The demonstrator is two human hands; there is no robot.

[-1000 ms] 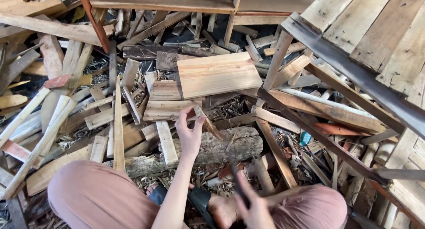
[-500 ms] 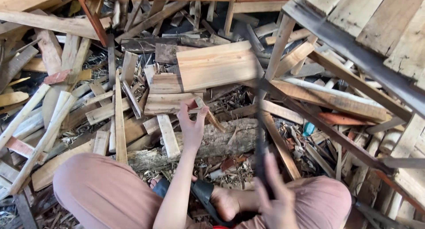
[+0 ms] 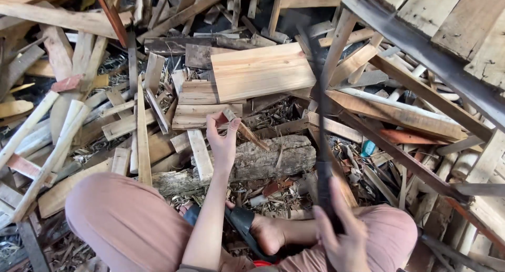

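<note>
My left hand (image 3: 223, 140) pinches a thin splinter of wood (image 3: 250, 134) and holds it slanted on top of a rough bark-covered log (image 3: 273, 159) lying across in front of me. My right hand (image 3: 344, 240), low at the right, is closed on the handle of a long dark blade (image 3: 322, 119). The blade points up and away and is blurred by motion. It hangs to the right of the splinter and does not touch it.
Split wood slats and offcuts lie heaped all around. A pale flat board (image 3: 260, 72) rests just behind the log. A dark slanted beam (image 3: 421, 51) and pallet planks rise at the right. My knees in pink trousers (image 3: 121, 219) and a sandalled foot (image 3: 247, 224) are below.
My right hand has lifted the long blade from low beside my lap to upright above the log. The left hand has stayed on the splinter.
</note>
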